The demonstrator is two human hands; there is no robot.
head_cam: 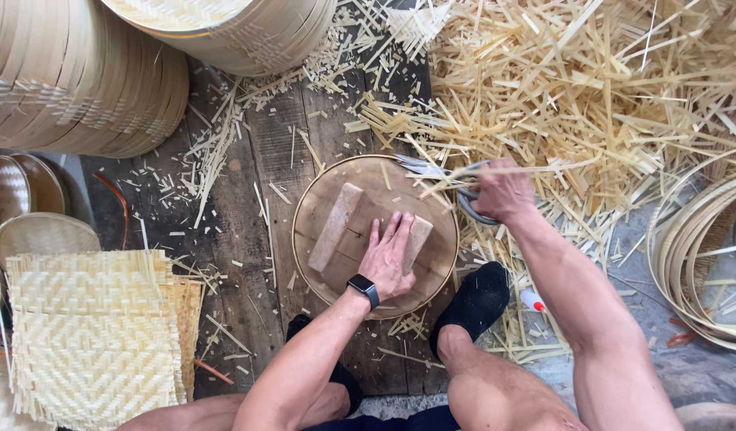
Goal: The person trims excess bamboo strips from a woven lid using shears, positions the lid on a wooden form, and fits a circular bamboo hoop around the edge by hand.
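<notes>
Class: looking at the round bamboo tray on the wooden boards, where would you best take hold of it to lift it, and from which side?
Probably by the thin raised rim of the round bamboo tray on its far-left edge. That stretch is bare, while the left hand presses wooden blocks mid-tray and the right hand works shears at the right rim.

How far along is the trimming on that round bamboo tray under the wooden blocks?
Done: offcuts heaped behind, finished trays stacked at the back. In hand: left hand presses wooden blocks onto the round tray; right hand works shears at its far rim. Left: how much rim remains uncut cannot be told; woven mats lie stacked on the left.
</notes>
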